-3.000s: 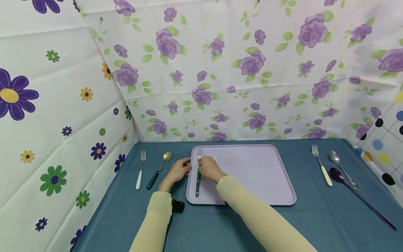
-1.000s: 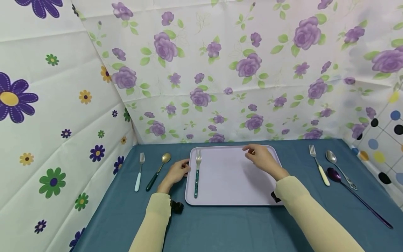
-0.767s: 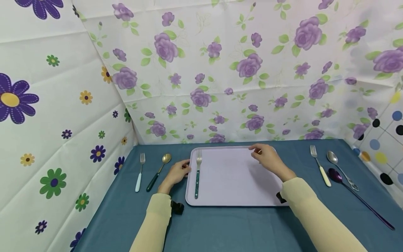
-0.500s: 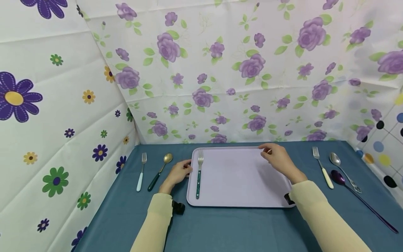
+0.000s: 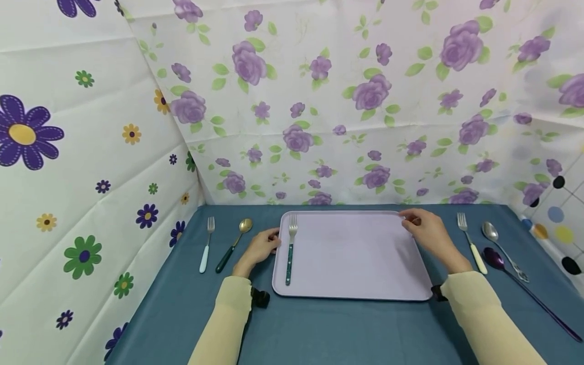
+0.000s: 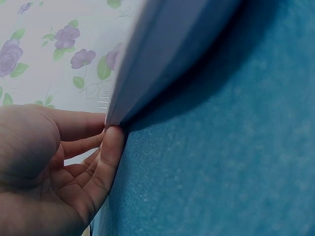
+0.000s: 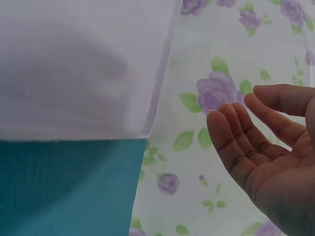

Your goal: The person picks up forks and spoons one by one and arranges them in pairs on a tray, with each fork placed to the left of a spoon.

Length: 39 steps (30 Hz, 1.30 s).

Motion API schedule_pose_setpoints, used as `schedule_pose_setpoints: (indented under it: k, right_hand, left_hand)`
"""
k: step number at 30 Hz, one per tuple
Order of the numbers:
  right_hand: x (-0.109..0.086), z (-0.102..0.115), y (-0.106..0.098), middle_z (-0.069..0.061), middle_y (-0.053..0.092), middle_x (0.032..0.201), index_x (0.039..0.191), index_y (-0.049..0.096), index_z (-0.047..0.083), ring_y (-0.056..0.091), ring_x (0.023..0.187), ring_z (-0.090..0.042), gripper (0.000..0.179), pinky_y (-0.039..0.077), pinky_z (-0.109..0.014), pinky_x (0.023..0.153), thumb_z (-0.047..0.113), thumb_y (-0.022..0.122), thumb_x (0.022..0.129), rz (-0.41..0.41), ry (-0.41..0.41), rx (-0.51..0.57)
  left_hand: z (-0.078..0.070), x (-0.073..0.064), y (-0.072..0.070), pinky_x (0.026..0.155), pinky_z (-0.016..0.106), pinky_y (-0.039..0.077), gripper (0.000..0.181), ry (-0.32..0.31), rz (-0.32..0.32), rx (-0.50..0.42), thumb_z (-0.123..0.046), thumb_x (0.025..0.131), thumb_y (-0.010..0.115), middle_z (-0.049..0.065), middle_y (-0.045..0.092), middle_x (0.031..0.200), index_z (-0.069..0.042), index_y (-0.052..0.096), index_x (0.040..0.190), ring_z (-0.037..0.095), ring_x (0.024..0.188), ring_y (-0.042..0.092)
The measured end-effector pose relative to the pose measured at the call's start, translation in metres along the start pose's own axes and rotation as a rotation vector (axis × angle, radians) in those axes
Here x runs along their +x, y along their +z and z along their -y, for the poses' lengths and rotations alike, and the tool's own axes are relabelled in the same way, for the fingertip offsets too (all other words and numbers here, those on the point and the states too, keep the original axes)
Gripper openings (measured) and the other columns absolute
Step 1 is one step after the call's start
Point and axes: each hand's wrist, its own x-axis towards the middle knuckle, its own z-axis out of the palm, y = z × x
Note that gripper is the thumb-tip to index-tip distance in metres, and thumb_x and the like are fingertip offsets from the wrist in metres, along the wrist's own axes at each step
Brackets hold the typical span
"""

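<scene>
And here we are: the L hand [image 5: 260, 247] is pinching the left rim of the tray [image 5: 356, 258], thumb one side, finger the other, as the left wrist cam shows. R hand [image 5: 431, 233] is at the tray's far right corner, fingers loosely bent, nothing held; the right wrist cam has it a bit apart from that corner. Tray lies flat on the blue tablecloth [image 5: 342, 329], centre of the table, long axis running L to R across the person, short sides going away. On it, hard by the left rim, the green-handled fork [image 5: 289, 258]: tines pointing away, handle end twd the person, long axis approx parallel to the tray's left side. Out left, the gold spoon [image 5: 222, 261], bowl away & tipped R, then the light-blue-handled fork [image 5: 204, 258], tines away, nearly straight. Over on the right, the cream-handled fork [image 5: 477, 258] points away w/ a lean to the L; next to it the silver spoon [image 5: 502, 248], same lean, then the long purple spoon [image 5: 520, 279], bowl far-left, handle slanting to near-right, just beside the silver one; touching or not, can't tell.
</scene>
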Motion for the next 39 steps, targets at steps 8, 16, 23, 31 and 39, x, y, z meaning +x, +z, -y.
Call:
schedule_pose_setpoints:
  k: [8,16,23,31,39]
  right_hand:
    - [-0.010,-0.006,-0.005,-0.026,0.065,0.116,0.135,0.064,-0.003,0.063,0.105,-0.042,0.032,0.057,-0.052,0.078,0.010,0.059,0.106,-0.043,0.009,-0.022]
    - [-0.012,-0.009,-0.013,-0.027,0.065,0.118,0.135,0.064,-0.003,0.067,0.099,-0.040,0.033,0.058,-0.045,0.072,0.014,0.060,0.107,-0.047,0.000,-0.013]
    - [-0.015,-0.018,-0.031,-0.027,0.064,0.120,0.139,0.061,-0.003,0.068,0.090,-0.034,0.037,0.057,-0.037,0.069,0.019,0.056,0.109,-0.051,0.029,-0.023]
    - [-0.022,-0.033,-0.051,-0.028,0.062,0.123,0.141,0.059,-0.003,0.069,0.090,-0.036,0.040,0.055,-0.023,0.063,0.021,0.055,0.110,-0.113,0.074,0.006]
    - [-0.030,-0.047,-0.077,-0.029,0.059,0.129,0.145,0.057,-0.001,0.067,0.076,-0.006,0.047,0.056,-0.024,0.063,0.030,0.053,0.110,-0.135,0.129,0.010]
  left_hand:
    - [-0.001,0.000,0.000,0.078,0.034,0.061,0.047,-0.008,-0.001,0.000,-0.007,0.104,0.058,0.011,0.062,0.102,0.004,0.052,0.150,0.019,0.090,0.063]
    - [0.002,-0.004,-0.002,0.077,0.034,0.061,0.047,-0.011,-0.020,-0.007,-0.006,0.104,0.058,0.011,0.062,0.101,0.004,0.053,0.149,0.019,0.090,0.062]
    - [0.000,-0.004,-0.004,0.080,0.035,0.061,0.048,-0.018,-0.020,-0.020,-0.007,0.104,0.058,0.012,0.063,0.103,0.005,0.051,0.150,0.020,0.092,0.063]
    - [-0.001,-0.002,-0.007,0.080,0.035,0.061,0.048,-0.023,-0.024,-0.018,-0.007,0.104,0.059,0.013,0.063,0.105,0.003,0.051,0.150,0.021,0.093,0.064]
    - [-0.002,-0.001,-0.009,0.079,0.033,0.061,0.048,-0.022,-0.029,-0.017,-0.007,0.104,0.058,0.011,0.062,0.104,0.003,0.051,0.150,0.020,0.093,0.062]
